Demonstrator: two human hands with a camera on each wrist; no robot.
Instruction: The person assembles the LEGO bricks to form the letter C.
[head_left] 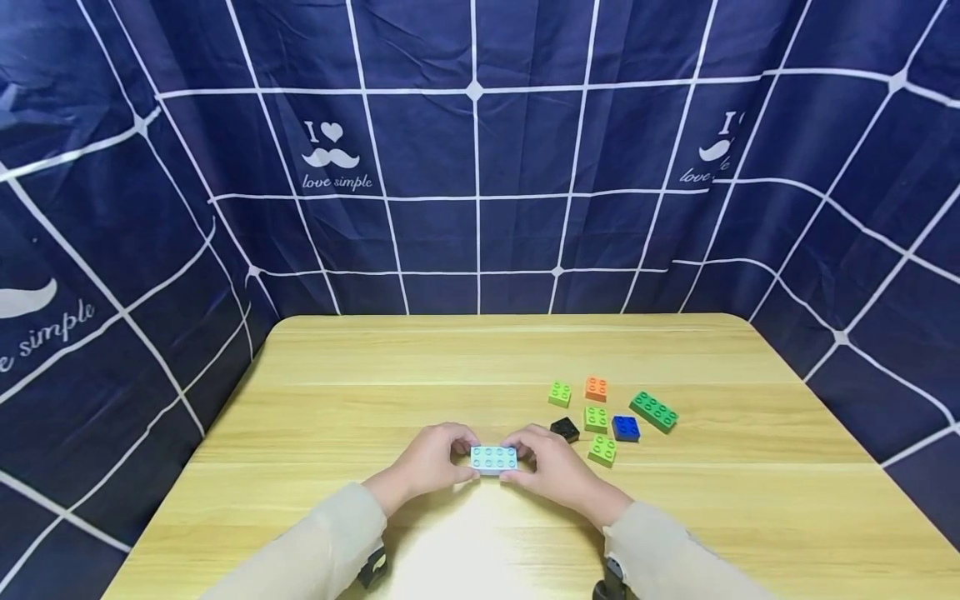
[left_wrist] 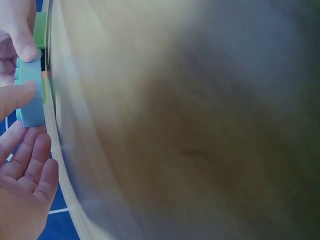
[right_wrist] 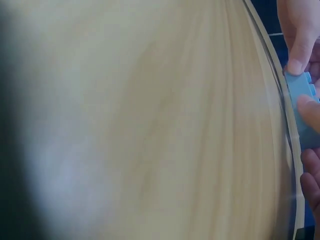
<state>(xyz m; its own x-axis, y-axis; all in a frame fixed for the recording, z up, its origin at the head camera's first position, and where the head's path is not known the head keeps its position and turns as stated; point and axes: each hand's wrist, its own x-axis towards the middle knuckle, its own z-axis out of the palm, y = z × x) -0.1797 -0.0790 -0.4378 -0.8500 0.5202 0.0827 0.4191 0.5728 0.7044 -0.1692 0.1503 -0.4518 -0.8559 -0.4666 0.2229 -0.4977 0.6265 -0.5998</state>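
A light blue eight-stud toy brick (head_left: 493,460) is held level between both hands, studs facing up. My left hand (head_left: 433,458) pinches its left end between thumb and fingers, and my right hand (head_left: 553,468) does the same at the right end. In the left wrist view the brick (left_wrist: 33,111) shows its plain long side, with one thumb (left_wrist: 20,97) lying across it. The right wrist view catches the brick (right_wrist: 300,90) at its edge, partly covered by a thumb (right_wrist: 309,110). A black brick (head_left: 565,429) lies just beyond the right hand.
On the wooden table (head_left: 315,400), right of the hands, lie several bricks: lime green ones (head_left: 602,450), an orange one (head_left: 596,388), a blue one (head_left: 626,428) and a long green one (head_left: 654,412). Dark blue curtains (head_left: 517,167) with white lines surround the table's back and sides.
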